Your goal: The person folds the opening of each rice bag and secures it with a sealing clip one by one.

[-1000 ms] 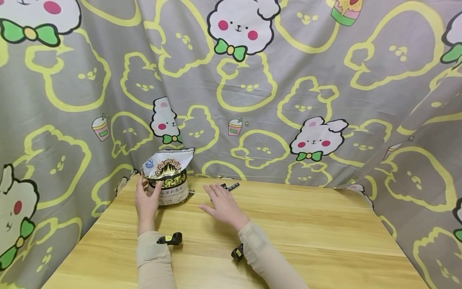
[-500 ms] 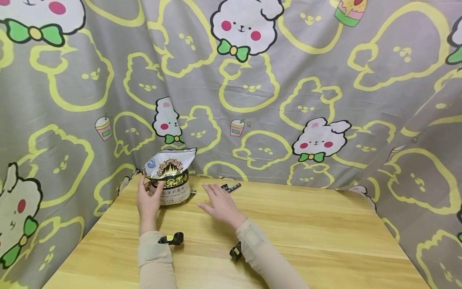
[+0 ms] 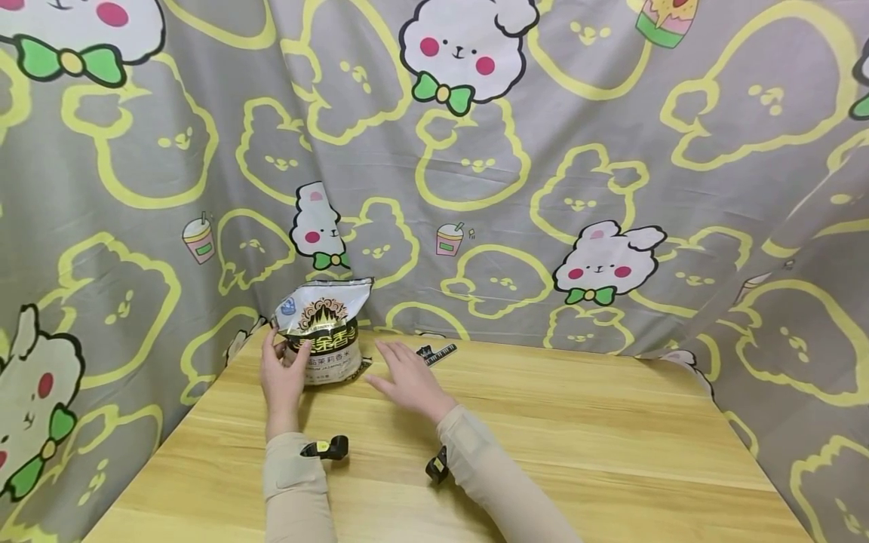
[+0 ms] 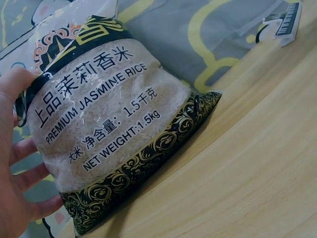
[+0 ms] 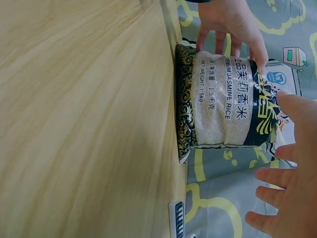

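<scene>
A bag of jasmine rice (image 3: 329, 360) stands upright near the back left of the wooden table, its black band and printed net weight of 1.5 kg readable in the left wrist view. My left hand (image 3: 283, 381) holds the bag's left side, thumb over the front and fingers along the edge. To the right of the bag, my right hand (image 3: 413, 381) hovers with fingers extended and spread, apart from it. In the right wrist view, the right hand (image 5: 292, 183) overlaps the bag's upper part.
A small flat piece with a piano-key print (image 3: 441, 353) lies behind my right hand near the table's back edge. Grey curtains (image 3: 475, 196) with cartoon animals enclose the table (image 3: 577, 452) at the back and sides. A black wrist camera (image 3: 437, 466) sits on each sleeve.
My right hand has shifted slightly left toward the bag. My left hand keeps its hold, and the bag stays in place. The head view has turned a little.
</scene>
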Available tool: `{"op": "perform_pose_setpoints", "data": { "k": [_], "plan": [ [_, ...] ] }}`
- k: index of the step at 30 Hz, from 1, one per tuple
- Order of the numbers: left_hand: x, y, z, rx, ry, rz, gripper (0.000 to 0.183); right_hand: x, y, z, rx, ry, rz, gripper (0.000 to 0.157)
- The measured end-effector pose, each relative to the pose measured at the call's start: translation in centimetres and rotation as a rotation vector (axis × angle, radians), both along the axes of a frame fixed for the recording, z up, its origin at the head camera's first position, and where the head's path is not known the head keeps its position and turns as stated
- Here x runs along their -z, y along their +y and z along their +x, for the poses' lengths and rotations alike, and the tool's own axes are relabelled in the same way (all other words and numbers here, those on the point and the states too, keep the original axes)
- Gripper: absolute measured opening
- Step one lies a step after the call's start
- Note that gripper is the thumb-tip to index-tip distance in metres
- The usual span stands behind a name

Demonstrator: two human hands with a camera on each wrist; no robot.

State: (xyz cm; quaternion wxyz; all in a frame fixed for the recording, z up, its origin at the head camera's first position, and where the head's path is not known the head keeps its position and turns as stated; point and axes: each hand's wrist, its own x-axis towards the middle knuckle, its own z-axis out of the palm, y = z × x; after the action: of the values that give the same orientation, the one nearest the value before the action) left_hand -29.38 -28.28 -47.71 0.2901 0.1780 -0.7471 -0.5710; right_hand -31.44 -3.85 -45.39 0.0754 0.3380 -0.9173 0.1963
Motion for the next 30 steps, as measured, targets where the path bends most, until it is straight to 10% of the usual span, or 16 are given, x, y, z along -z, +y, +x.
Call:
{"op": "perform_pose_setpoints", "data": {
  "k": [30],
  "plan": [
    [-0.5, 0.4, 0.3, -0.013, 0.016, -0.004, 0.079, -0.1, -4.4, -2.3, 0.000, -0.438, -0.362, 0.080]
  ]
}}
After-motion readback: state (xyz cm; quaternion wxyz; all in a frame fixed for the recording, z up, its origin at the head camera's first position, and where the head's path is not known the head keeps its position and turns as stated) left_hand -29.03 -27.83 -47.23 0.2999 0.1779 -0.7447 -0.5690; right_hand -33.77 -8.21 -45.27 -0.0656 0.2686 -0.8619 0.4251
